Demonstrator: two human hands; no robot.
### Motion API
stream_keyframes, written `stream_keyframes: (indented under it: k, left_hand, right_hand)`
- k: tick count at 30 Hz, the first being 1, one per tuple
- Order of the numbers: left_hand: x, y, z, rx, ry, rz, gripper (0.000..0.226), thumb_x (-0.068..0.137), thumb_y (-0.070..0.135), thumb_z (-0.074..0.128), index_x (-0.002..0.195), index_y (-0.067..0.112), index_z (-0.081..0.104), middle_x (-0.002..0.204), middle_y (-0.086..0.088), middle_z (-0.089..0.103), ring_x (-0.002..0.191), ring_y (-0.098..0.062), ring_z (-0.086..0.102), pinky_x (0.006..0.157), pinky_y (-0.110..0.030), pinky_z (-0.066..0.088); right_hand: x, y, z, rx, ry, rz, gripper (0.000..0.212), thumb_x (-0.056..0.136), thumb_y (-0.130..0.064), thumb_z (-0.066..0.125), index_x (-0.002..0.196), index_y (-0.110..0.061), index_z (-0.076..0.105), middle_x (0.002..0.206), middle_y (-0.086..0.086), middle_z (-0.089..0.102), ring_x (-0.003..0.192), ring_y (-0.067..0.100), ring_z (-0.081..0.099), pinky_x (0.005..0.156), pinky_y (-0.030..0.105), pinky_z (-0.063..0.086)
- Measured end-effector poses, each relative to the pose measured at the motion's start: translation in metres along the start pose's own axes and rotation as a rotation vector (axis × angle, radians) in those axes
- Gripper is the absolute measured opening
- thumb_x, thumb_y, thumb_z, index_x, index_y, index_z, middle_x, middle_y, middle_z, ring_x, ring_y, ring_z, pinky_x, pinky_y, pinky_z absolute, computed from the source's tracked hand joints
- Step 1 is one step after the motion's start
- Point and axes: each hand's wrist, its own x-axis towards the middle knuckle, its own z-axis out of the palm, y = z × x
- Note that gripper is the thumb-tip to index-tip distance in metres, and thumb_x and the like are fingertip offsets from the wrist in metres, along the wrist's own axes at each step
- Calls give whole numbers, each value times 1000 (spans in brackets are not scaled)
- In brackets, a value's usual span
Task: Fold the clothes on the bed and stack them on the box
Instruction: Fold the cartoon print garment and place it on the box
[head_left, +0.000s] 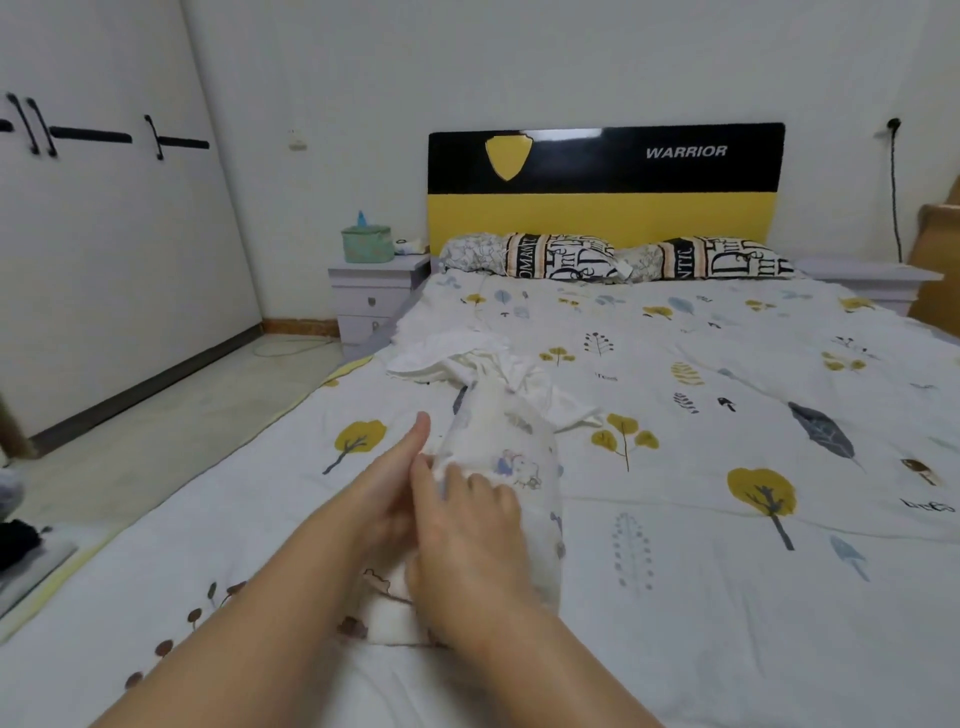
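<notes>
Folding step under way: left hand (387, 488) and right hand (467, 540) both pinch the white printed garment (506, 457) on the bed (727, 597) (box unidentified); next, probably fold it over.

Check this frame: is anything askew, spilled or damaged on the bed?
Nothing spilled or damaged. Both hands, left hand and right hand, rest on a white printed garment mid-fold. Beyond it an unfolded white garment lies crumpled on the bedsheet, as expected for this task. The two pillows sit in line.
</notes>
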Motion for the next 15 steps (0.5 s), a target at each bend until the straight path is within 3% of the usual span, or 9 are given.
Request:
stream_keyframes:
  k: [2,3,4,6,9,10,12,13,15]
  left_hand:
    - [5,10,-13,411,236,104,36,96,50,36,98,20,57,113,-7,55,102,-24,56,100,-40,41]
    - [6,13,-19,554,278,214,30,99,45,34,111,25,53,126,-2,48,117,-22,48,109,-40,33]
    - [6,16,-20,680,245,292,35,100,42,32,129,27,47,139,4,40,131,-18,37,114,-36,24]
    - [8,18,-14,964,92,356,46,102,36,27,147,29,25,154,10,18,144,-12,13,115,-29,10]
    - [14,6,1,1453,-36,104,52,104,26,19,150,16,-1,158,-2,-5,146,-22,-8,117,-46,4]
    - [16,-6,-3,1540,-33,30,55,104,29,18,148,12,-9,158,-4,-11,146,-24,-10,116,-48,4]
    - [26,-34,-21,1591,-10,4,75,91,65,16,148,25,-11,156,6,-18,145,-22,-12,115,-54,1]
    - [34,-47,-34,1568,22,57,91,74,84,8,148,34,-8,155,12,-19,146,-20,-12,114,-57,-1]
    - [44,-61,-53,1458,110,94,104,59,95,-2,146,39,-13,156,11,-17,146,-21,-10,115,-55,-2]
  right_hand:
    - [-4,-6,5,62,-193,-132,67,55,-32,73,116,-9,57,97,9,64,85,29,61,80,39,48]
    - [-4,-7,6,116,-252,-207,53,69,-24,66,118,-8,54,107,12,61,95,32,56,90,41,42]
    - [-4,-8,4,220,-322,-262,40,78,-18,57,117,-9,54,114,13,59,103,33,51,97,40,37]
    - [-4,-11,-8,534,-430,-237,35,82,-11,50,115,-14,62,119,8,61,111,26,49,101,32,37]
    - [-6,-7,-24,849,-300,-58,33,80,-8,44,104,-9,67,107,8,67,99,22,59,83,22,47]
    - [-6,-1,-27,833,-178,35,31,81,-10,44,102,-8,66,104,9,67,95,22,60,77,19,46]
    - [0,18,-23,706,33,243,26,87,-12,43,104,-16,63,106,2,66,97,16,56,78,21,43]
    - [4,29,-18,666,58,336,29,90,-15,42,114,-20,58,113,-1,62,105,16,53,85,26,43]
    - [11,45,0,653,-98,517,40,95,-28,38,133,-18,41,127,3,52,117,22,47,95,32,39]
